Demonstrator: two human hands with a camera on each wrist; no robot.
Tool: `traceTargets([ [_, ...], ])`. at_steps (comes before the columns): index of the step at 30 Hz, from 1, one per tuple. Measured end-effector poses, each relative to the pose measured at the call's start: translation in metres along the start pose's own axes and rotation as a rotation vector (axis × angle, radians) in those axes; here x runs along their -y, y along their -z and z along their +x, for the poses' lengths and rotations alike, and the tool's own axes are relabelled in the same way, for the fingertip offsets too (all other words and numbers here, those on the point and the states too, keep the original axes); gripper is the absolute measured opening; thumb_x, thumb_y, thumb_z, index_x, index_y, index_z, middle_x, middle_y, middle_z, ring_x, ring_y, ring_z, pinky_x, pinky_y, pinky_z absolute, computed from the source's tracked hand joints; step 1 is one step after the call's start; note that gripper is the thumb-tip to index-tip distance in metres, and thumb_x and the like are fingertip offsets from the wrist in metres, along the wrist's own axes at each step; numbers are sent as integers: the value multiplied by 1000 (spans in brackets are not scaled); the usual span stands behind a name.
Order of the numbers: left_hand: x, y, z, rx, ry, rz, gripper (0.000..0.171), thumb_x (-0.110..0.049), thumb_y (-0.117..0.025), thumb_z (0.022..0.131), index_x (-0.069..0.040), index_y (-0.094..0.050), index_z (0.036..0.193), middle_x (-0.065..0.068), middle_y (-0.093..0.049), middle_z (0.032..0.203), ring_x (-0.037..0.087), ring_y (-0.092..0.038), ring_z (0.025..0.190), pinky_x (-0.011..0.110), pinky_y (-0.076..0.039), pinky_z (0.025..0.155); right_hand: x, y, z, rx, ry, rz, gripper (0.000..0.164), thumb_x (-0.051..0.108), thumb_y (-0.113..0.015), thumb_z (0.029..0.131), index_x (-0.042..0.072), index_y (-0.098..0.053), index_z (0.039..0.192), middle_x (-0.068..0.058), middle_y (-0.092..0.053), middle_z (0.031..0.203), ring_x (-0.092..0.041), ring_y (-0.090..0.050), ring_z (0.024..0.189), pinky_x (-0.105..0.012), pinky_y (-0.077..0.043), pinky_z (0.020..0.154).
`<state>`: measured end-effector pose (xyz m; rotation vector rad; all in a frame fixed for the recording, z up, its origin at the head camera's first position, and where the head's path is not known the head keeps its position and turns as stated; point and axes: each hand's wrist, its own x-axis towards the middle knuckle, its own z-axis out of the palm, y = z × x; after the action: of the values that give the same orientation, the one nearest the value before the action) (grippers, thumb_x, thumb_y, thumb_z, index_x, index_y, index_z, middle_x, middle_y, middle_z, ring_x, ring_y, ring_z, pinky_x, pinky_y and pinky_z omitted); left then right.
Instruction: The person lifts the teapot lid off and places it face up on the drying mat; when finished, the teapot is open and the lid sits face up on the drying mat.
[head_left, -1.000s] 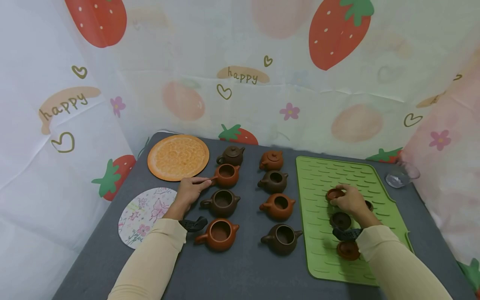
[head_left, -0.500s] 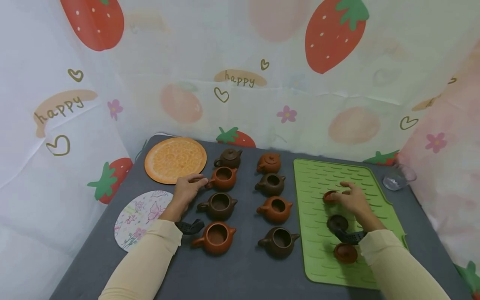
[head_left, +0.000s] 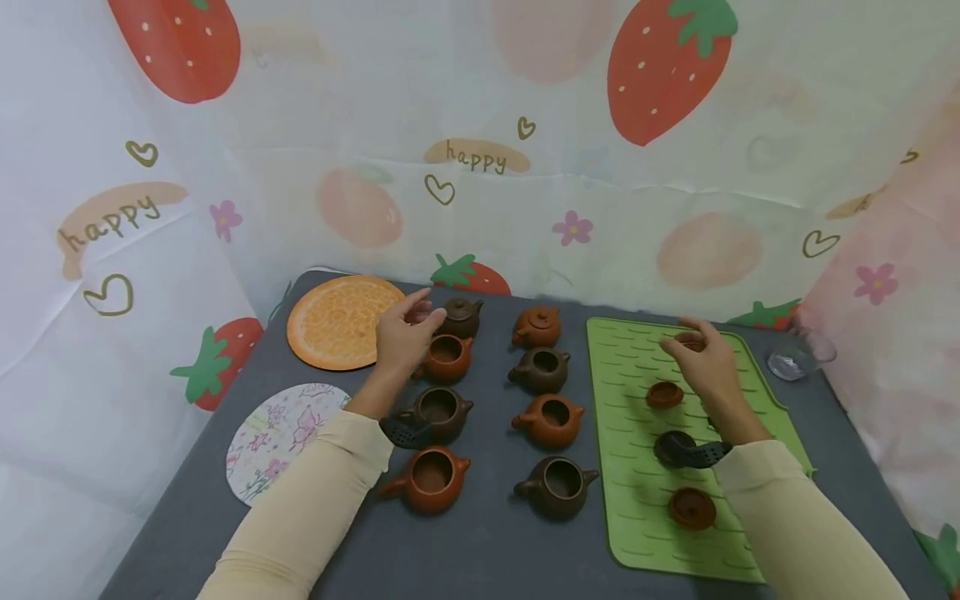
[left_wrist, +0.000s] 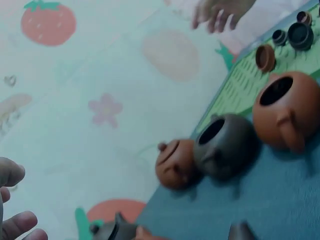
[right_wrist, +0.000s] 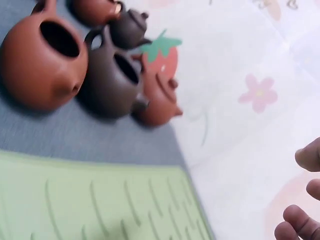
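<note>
My left hand [head_left: 405, 337] is raised over the handle side of a lidless reddish teapot [head_left: 448, 358], fingers loosely bent and holding nothing. Just beyond it stands a dark brown teapot [head_left: 462, 317] with its lid on. My right hand [head_left: 705, 358] hovers above the green ridged mat [head_left: 622, 500], fingers spread and free. Nearest to it on the mat lies a reddish teapot lid [head_left: 664, 395]. A dark lid [head_left: 667, 450] is partly covered by the wrist camera strap, and another reddish lid [head_left: 692, 508] lies closer to me. A further small dark lid is mostly hidden behind my right hand.
Two columns of teapots occupy the middle, including a lidded reddish one [head_left: 537, 326] at the back and a lidless dark one [head_left: 562, 486] in front. An orange round placemat [head_left: 337, 321] and a flowered one [head_left: 281, 433] lie left. A clear glass vessel [head_left: 795, 358] stands far right.
My left hand has left the reddish teapot's handle and risen up and to the right. My right hand has let go of the reddish lid on the mat and lifted away from it.
</note>
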<state>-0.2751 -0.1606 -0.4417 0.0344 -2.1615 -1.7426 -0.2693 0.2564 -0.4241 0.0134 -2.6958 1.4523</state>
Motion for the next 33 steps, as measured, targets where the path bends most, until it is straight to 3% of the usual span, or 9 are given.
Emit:
traceTargets([
  [6,-11,-29,1,69,19,-39,42,-19,-70,91,-12,-62,131,16,-62,113,26,-60,96,42,-51,79,16,-11,13,26,44,31,60,39,-60,95,10,-43,145,-16,-52,121,-30,-50,112,-44,-43,84],
  [9,-12,-47,2,93,36,-15,42,-22,-70,91,-15,-63,131,13,-63,113,23,-60,97,41,-51,78,22,-19,21,36,57,59,61,41,-61,95,11,-43,145,-14,-52,120,-27,-51,111,-43,-43,84],
  [13,-6,-70,2,139,69,42,43,-24,-71,90,-16,-63,131,8,-64,113,22,-59,99,39,-50,79,26,-34,33,51,63,96,59,39,-62,94,11,-45,143,-13,-53,117,-26,-52,108,-41,-43,82],
  [17,3,-88,0,211,147,91,44,-26,-70,91,-17,-61,133,8,-62,117,24,-58,103,39,-50,80,31,-51,44,78,73,123,55,34,-63,95,11,-46,142,-14,-54,113,-28,-53,107,-41,-43,81],
  [20,9,-97,-1,238,192,102,43,-26,-69,92,-17,-60,134,12,-60,121,26,-56,106,40,-50,81,33,-64,52,104,72,161,54,31,-64,95,11,-47,142,-14,-53,112,-29,-53,107,-42,-43,82],
  [27,21,-111,-1,231,237,112,40,-24,-66,94,-13,-61,132,15,-60,122,30,-54,108,44,-48,86,34,-91,68,130,40,218,49,26,-64,95,11,-50,139,-15,-53,111,-34,-52,103,-40,-43,78],
  [33,32,-125,-1,267,341,135,41,-27,-64,95,-12,-60,133,10,-59,120,27,-56,106,44,-48,85,31,-109,76,167,26,196,46,24,-64,95,9,-51,137,-14,-53,108,-30,-52,96,-39,-43,76],
])
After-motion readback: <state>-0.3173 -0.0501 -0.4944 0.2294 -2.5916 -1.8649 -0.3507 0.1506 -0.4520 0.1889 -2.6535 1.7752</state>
